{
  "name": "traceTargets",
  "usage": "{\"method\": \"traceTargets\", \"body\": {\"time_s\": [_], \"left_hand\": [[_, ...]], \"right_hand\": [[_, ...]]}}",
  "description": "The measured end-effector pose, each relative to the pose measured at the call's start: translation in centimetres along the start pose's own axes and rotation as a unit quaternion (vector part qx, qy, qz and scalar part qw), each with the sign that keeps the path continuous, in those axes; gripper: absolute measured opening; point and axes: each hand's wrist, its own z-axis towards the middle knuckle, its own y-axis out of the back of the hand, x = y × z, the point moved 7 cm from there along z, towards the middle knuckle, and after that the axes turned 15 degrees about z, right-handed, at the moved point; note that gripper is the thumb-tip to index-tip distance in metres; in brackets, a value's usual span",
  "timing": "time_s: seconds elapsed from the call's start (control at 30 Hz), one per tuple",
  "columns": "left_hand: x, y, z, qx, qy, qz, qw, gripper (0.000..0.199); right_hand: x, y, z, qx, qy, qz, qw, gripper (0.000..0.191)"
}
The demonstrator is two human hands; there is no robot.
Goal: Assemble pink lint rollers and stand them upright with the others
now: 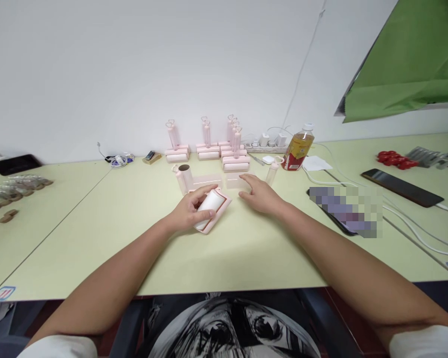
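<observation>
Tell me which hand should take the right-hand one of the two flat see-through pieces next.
Right, I'd judge: the right hand looks free, its fingertips by that see-through piece. The left hand is occupied, holding the white roll.

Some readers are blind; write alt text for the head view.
Left hand holding a white roll in a pink holder; open right hand by a translucent piece on a pale-green table. Behind: pink rollers and a bottle.
</observation>
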Motion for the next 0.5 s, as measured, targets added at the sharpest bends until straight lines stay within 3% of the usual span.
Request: {"method": "traceTargets", "body": {"time_s": [0.1,0.2,0.27,0.33,0.4,0.5], "left_hand": [[0.1,0.2,0.0,-0.016,-0.002,-0.008,1.000,0.077],[0.0,0.2,0.1,-0.020,-0.003,0.000,1.000,0.077],[-0.1,0.1,0.1,-0.019,-0.004,0.006,1.000,0.076],[-0.1,0.1,0.0,-0.020,-0.005,0.007,1.000,0.075],[0.1,0.0,0.0,-0.020,-0.003,0.002,1.000,0.076],[0.3,0.0,0.0,-0.021,0.000,-0.003,1.000,0.076]], "right_hand": [[1.4,1.5,-0.3,-0.082,0.031,0.017,0.996,0.037],[3.1,5.0,-1.2,-0.234,0.115,0.015,0.965,0.020],[3.3,7.7,-2.0,-0.344,0.160,0.008,0.925,0.022],[2.0,10.0,-2.3,-0.423,0.150,0.015,0.894,0.033],[-0.2,11.3,-1.8,-0.444,0.097,0.045,0.890,0.042],[-3.3,10.8,-0.3,-0.380,0.003,0.141,0.914,0.030]]}}
